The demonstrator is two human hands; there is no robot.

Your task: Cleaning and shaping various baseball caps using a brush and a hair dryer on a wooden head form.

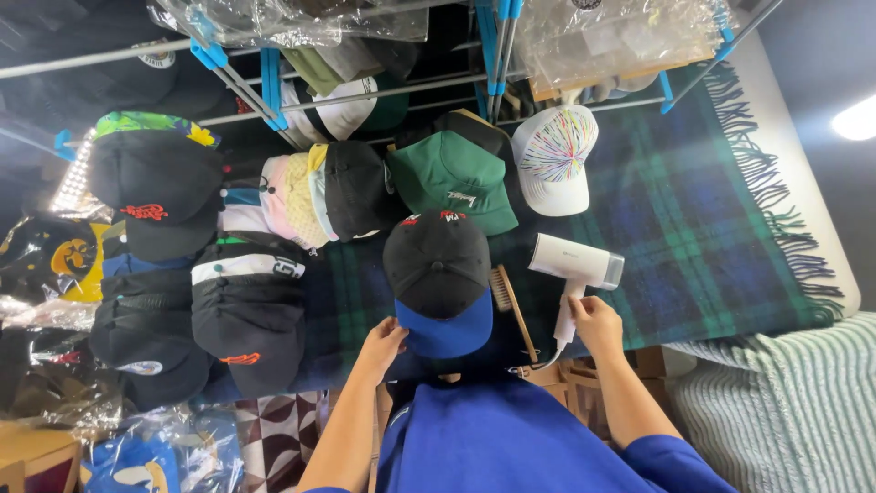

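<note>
Right hand (595, 321) is wrapped around the handle of a white hair dryer (577, 267), nozzle end pointing right, resting on the plaid blanket (693, 228) covering the worktop. Left hand (383, 342) has fingers curled at the brim of a black cap with blue brim (440, 283), touching its left edge. A wooden brush (508, 301) lies between cap and dryer. Further caps crowd the left and rear; a green cap (453, 178) sits directly behind.

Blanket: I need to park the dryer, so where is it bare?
Free: the plaid blanket right of the dryer, up to its fringe. Crowded: caps fill the left, and the brush lies beside the blue-brimmed cap.
</note>
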